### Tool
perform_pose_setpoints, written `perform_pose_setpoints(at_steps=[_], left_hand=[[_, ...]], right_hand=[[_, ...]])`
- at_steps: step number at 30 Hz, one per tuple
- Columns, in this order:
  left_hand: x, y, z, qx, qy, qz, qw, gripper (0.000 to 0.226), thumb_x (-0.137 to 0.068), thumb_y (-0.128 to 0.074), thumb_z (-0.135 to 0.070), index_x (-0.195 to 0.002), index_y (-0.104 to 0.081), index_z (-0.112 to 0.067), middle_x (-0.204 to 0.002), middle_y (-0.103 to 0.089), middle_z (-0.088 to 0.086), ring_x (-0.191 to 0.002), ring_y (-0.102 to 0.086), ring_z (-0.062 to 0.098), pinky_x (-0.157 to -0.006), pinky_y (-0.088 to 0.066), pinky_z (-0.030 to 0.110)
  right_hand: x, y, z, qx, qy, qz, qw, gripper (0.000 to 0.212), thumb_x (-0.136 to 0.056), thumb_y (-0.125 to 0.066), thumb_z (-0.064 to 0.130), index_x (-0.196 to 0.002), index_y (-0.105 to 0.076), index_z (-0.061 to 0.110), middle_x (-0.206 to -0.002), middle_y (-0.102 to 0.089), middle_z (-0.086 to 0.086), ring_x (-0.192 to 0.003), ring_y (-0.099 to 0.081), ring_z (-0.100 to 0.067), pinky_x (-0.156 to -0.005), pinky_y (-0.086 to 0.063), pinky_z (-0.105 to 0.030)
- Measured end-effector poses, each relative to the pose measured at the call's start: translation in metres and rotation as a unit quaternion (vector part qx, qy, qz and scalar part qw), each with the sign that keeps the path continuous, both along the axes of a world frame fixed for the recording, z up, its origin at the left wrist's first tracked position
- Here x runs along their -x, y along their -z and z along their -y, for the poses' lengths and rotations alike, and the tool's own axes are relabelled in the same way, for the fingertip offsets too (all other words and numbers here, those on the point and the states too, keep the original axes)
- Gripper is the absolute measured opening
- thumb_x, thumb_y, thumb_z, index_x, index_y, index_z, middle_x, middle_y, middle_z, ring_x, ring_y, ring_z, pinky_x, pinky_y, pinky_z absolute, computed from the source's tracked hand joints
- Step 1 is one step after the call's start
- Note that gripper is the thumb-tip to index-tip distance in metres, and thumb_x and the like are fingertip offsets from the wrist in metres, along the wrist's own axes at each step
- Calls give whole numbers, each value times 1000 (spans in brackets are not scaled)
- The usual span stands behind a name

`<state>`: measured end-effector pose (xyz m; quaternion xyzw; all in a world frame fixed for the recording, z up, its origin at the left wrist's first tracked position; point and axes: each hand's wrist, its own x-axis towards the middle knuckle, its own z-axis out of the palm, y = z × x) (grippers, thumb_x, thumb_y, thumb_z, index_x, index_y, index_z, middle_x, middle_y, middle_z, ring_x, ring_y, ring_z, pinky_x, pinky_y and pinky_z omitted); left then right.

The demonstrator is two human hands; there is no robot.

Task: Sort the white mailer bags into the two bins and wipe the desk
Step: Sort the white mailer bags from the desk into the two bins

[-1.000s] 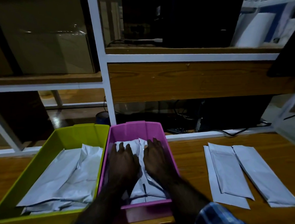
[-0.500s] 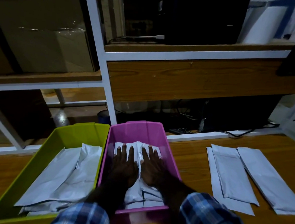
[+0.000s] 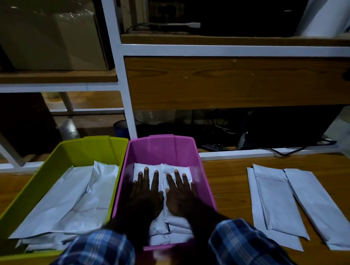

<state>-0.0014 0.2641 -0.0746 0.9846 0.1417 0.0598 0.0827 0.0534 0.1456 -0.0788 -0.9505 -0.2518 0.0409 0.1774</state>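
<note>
White mailer bags (image 3: 73, 203) fill the green bin (image 3: 86, 150) at nine o'clock. In the pink bin (image 3: 162, 147) beside it, a person's left hand (image 3: 145, 195) and right hand (image 3: 181, 194) press flat, fingers straight and spread, on stacked mailers (image 3: 170, 228) (plaid sleeves visible). Three loose mailers (image 3: 293, 205) lie on the table (image 3: 228, 190) at three o'clock.
</note>
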Motion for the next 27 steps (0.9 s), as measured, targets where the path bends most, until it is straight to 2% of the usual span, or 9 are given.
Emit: perform_pose_setpoints(at_steps=[2,4,9,14,19,21,23,26,27], left_hand=[[-2,2,-1,-3,3,-5,1000,63,-83,-37,-40,-139,-43,-9,-136,-47,29,-121,-51,45,-92,-45,57],[-2,4,-2,-4,10,-8,1000,63,-82,-38,-40,-138,-38,-11,-136,-48,28,-121,-52,44,-92,-46,56],[-1,4,0,3,20,-26,999,66,-79,-37,-39,-138,-37,-11,-137,-48,28,-120,-52,44,-92,-46,56],[-3,7,-2,-5,32,-42,999,67,-78,-38,-40,-139,-37,-12,-138,-46,28,-121,-52,45,-92,-46,56],[-1,5,-2,-17,35,-41,998,66,-79,-37,-40,-138,-37,-11,-136,-47,29,-119,-53,46,-90,-47,57],[-2,2,-5,-10,28,-63,998,66,-78,-37,-40,-137,-37,-10,-135,-49,30,-117,-54,47,-88,-48,58],[-2,2,-6,-11,41,-83,996,66,-77,-37,-40,-135,-38,-9,-132,-50,31,-113,-56,49,-84,-49,59],[-5,-5,-10,-5,72,-102,992,63,-77,-37,-39,-131,-43,-7,-124,-55,35,-104,-59,52,-76,-51,59],[-9,-8,-15,-18,86,-113,990,58,-81,-35,-38,-125,-50,-5,-117,-59,35,-96,-62,53,-70,-53,57]], right_hand=[[-1,5,-3,-9,6,3,1000,53,-83,-35,38,-135,-40,26,-135,-58,-6,-120,-59,-28,-88,-51,-56],[-2,8,-3,-7,5,11,1000,54,-83,-36,37,-135,-42,25,-135,-58,-8,-119,-59,-30,-87,-51,-58],[3,6,0,26,-15,45,999,54,-83,-38,37,-127,-63,18,-132,-60,-13,-117,-60,-34,-86,-48,-61],[4,-2,5,30,-31,45,998,56,-96,-22,39,-125,-65,17,-130,-61,-13,-117,-60,-34,-84,-50,-60],[0,3,4,32,-29,18,999,56,-82,-35,39,-126,-63,18,-129,-61,-14,-114,-62,-35,-79,-53,-61],[-1,4,4,42,-42,22,998,55,-85,-33,40,-129,-57,19,-128,-62,-15,-112,-63,-36,-79,-52,-62],[-3,5,3,58,-47,4,997,54,-89,-29,40,-126,-61,19,-127,-63,-15,-110,-64,-36,-77,-53,-62],[-8,6,0,57,-39,-16,997,59,-78,-32,41,-118,-69,19,-124,-64,-15,-107,-65,-36,-71,-55,-59],[-4,-10,-2,51,-40,-9,998,63,-78,-30,43,-123,-65,18,-130,-60,-18,-113,-61,-38,-77,-53,-61]])
